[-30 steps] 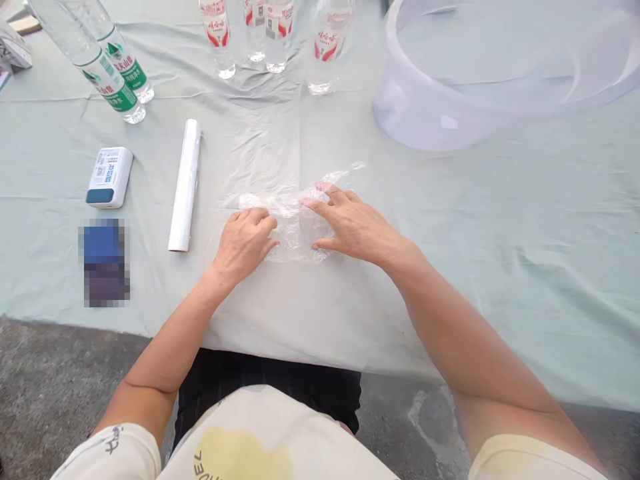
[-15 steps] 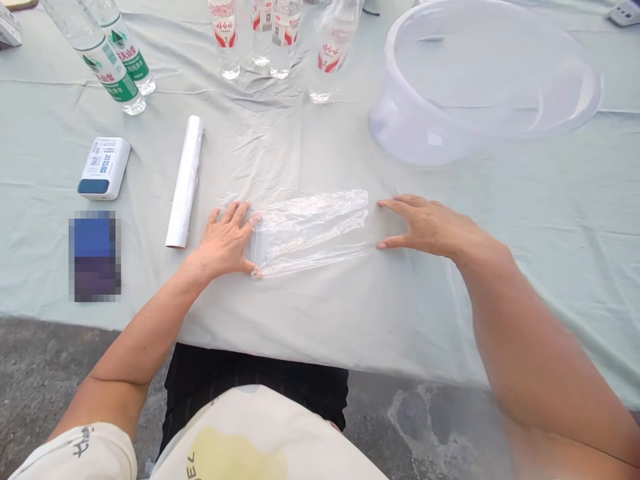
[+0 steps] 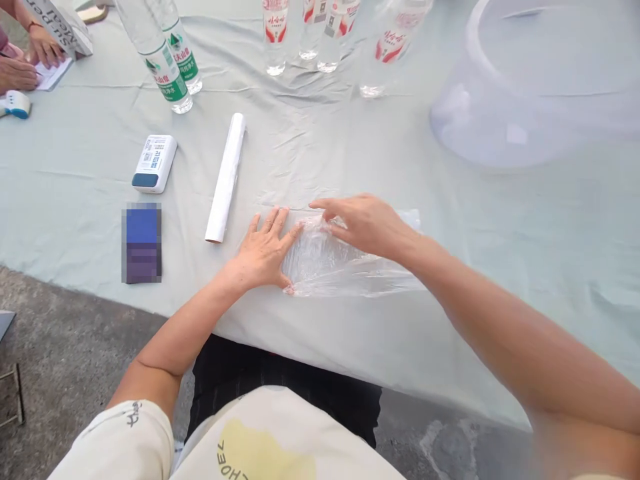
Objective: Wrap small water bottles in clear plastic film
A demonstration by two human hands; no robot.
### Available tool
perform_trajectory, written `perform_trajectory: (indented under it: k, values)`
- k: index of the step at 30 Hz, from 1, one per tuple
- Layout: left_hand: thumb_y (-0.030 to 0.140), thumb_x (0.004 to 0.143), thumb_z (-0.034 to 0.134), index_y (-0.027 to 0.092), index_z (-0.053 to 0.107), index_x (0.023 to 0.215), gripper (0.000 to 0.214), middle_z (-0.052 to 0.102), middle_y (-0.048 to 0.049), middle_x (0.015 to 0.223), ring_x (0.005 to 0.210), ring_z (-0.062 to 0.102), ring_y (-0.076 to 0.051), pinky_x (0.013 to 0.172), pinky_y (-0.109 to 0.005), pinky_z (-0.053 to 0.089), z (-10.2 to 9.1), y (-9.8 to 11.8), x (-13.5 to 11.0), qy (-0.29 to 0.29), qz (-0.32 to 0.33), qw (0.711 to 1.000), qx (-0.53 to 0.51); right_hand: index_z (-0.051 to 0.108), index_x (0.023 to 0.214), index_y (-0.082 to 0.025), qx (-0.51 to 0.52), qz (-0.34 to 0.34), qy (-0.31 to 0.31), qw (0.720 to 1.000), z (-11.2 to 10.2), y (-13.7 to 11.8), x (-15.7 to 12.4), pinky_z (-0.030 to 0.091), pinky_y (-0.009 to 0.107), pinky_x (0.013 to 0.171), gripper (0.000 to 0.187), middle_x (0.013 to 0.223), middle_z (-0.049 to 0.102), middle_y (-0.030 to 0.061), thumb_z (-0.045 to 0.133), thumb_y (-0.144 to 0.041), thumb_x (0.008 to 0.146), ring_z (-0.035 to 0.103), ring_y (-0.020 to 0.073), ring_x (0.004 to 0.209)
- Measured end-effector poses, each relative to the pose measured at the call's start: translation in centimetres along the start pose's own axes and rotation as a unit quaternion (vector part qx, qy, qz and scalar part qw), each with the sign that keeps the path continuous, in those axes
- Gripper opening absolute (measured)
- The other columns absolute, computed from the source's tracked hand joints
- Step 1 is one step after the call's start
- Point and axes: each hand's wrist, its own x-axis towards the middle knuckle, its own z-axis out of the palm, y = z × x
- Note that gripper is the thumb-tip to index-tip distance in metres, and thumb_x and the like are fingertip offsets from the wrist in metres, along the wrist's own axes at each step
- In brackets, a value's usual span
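A clear plastic bag [image 3: 350, 270] lies flat on the pale green tablecloth [image 3: 350, 160] near the table's front edge. My left hand [image 3: 265, 250] rests flat with fingers spread on the bag's left end. My right hand [image 3: 365, 223] lies palm down across the bag's upper left part, fingers stretched towards the left hand. A white roll of bags [image 3: 226, 177] lies just left of my left hand.
A white and blue box [image 3: 154, 163] and a blue blurred item [image 3: 142, 243] lie at the left. Several water bottles [image 3: 170, 67] stand at the back. A large clear basin [image 3: 540, 87] sits at the back right. Another person's hands [image 3: 27, 57] show at the far left corner.
My right hand has come back from the bag's right end to its left part beside the left hand. The view has shifted, so everything sits further right in the frame.
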Motion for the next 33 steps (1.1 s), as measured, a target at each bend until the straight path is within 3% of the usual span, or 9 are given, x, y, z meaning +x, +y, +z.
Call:
perform_trajectory:
  k: [4, 7, 10, 13, 16, 20, 25, 29, 33]
  values:
    - [0.051, 0.057, 0.093, 0.022, 0.018, 0.162, 0.132, 0.003, -0.0223, 0.17, 0.157, 0.002, -0.043, 0.124, -0.066, 0.007, 0.6, 0.5, -1.6, 0.063, 0.029, 0.997, 0.042, 0.077, 0.089, -0.025, 0.047, 0.032, 0.012, 0.998, -1.6, 4.1, 5.3, 0.046, 0.031, 0.072, 0.014, 0.077, 0.074, 0.0001, 0.064, -0.026, 0.086, 0.067, 0.0178, 0.074]
    - [0.044, 0.062, 0.092, 0.027, 0.018, 0.162, 0.126, 0.008, -0.017, 0.171, 0.158, 0.005, -0.039, 0.125, -0.064, 0.003, 0.2, 1.1, -2.1, 0.095, 0.107, 0.986, 0.091, 0.075, 0.077, -0.023, 0.052, -0.007, -0.017, 0.998, -1.8, 5.3, 8.4, 0.043, 0.027, 0.068, 0.012, 0.067, 0.069, -0.0016, 0.073, -0.034, 0.08, 0.062, 0.014, 0.066]
    - [0.043, 0.062, 0.092, 0.025, 0.017, 0.163, 0.127, 0.016, -0.0159, 0.17, 0.158, 0.012, -0.037, 0.127, -0.061, 0.005, -0.3, 1.4, -1.5, 0.067, 0.176, 0.974, 0.122, 0.074, 0.074, -0.022, 0.031, -0.028, -0.041, 0.998, -1.2, 5.6, 10.6, 0.043, 0.027, 0.071, 0.018, 0.066, 0.067, -0.003, 0.078, -0.04, 0.076, 0.063, 0.0133, 0.067]
    - [0.054, 0.055, 0.093, 0.022, 0.017, 0.163, 0.136, 0.019, -0.0203, 0.169, 0.156, 0.013, -0.043, 0.124, -0.062, 0.015, -0.7, 1.3, -0.4, 0.015, 0.144, 0.982, 0.123, 0.075, 0.078, -0.022, 0.038, -0.009, -0.035, 0.999, -2.0, 6.3, 10.7, 0.045, 0.029, 0.076, 0.024, 0.068, 0.067, -0.0037, 0.084, -0.043, 0.07, 0.065, 0.015, 0.073]
    - [0.061, 0.051, 0.092, 0.024, 0.017, 0.163, 0.14, 0.013, -0.0219, 0.169, 0.155, 0.008, -0.048, 0.122, -0.065, 0.017, -0.9, 0.9, 0.4, -0.026, 0.099, 0.99, 0.097, 0.077, 0.09, -0.024, 0.095, 0.032, 0.006, 0.995, -4.8, 6.5, 8.0, 0.048, 0.032, 0.078, 0.026, 0.079, 0.071, -0.001, 0.082, -0.042, 0.073, 0.066, 0.0171, 0.079]
    - [0.062, 0.05, 0.091, 0.025, 0.016, 0.163, 0.142, 0.006, -0.0241, 0.17, 0.156, 0.005, -0.047, 0.122, -0.065, 0.013, -0.7, 0.4, 0.5, -0.025, 0.088, 0.994, 0.065, 0.075, 0.098, -0.025, 0.14, 0.053, 0.133, 0.98, -6.7, 3.6, 1.2, 0.052, 0.034, 0.08, 0.021, 0.096, 0.074, 0.0036, 0.067, -0.041, 0.087, 0.066, 0.0188, 0.088]
    - [0.061, 0.047, 0.092, 0.031, 0.012, 0.163, 0.144, 0.007, -0.0207, 0.171, 0.156, 0.004, -0.047, 0.121, -0.068, 0.008, -0.2, 0.0, 0.5, -0.006, 0.089, 0.995, 0.035, 0.073, 0.112, -0.027, 0.063, -0.019, -0.025, 0.998, -3.0, 1.9, -7.4, 0.052, 0.032, 0.069, 0.028, 0.118, 0.069, 0.0082, 0.06, -0.035, 0.089, 0.065, 0.0194, 0.086]
    - [0.061, 0.047, 0.092, 0.031, 0.012, 0.163, 0.144, 0.001, -0.0221, 0.171, 0.156, 0.0, -0.047, 0.12, -0.07, 0.004, -0.3, -0.7, 1.0, -0.008, 0.067, 0.998, 0.01, 0.07, 0.122, -0.029, -0.009, 0.108, -0.038, 0.993, -2.0, 5.4, -12.9, 0.053, 0.035, 0.068, 0.042, 0.125, 0.064, 0.0113, 0.064, -0.049, 0.086, 0.065, 0.0216, 0.085]
    - [0.06, 0.048, 0.092, 0.029, 0.011, 0.163, 0.144, -0.003, -0.0234, 0.17, 0.156, -0.002, -0.045, 0.121, -0.069, 0.002, -0.4, -1.5, 1.4, -0.005, 0.058, 0.998, -0.023, 0.07, 0.12, -0.033, 0.005, 0.201, -0.068, 0.977, -4.6, 7.7, -15.7, 0.054, 0.038, 0.064, 0.043, 0.116, 0.068, 0.0083, 0.065, -0.054, 0.083, 0.068, 0.0219, 0.074]
